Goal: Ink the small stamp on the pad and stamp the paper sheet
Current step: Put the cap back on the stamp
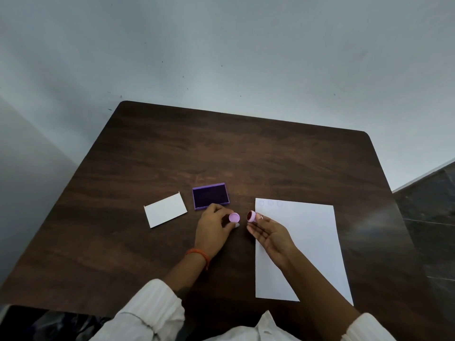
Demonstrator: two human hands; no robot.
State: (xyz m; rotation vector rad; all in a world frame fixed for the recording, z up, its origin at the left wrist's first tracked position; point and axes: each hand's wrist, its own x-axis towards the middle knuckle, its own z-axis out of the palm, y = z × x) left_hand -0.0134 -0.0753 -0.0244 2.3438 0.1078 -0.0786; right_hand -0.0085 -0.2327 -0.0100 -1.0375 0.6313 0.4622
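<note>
Two hands meet over the middle of the dark wooden worktop (246,148). The left hand (214,230), with an orange band (198,254) at its wrist, pinches a small lilac cap (234,217) between thumb and fingertips, its round face turned up. The right hand (268,232) lies palm up, its fingers loosely spread, while thumb and forefinger grip the small stamp (251,216), tipped on its side so the dark red face points left toward the cap; the two pieces are close but apart. Just behind the left hand sits the purple ink pad (210,196), uncovered, its dark surface showing. A white card-like lid (165,210) lies to the left of it. The paper sheet (307,242) lies under the right forearm, with three faint round marks (270,203) along its far left corner.
</note>
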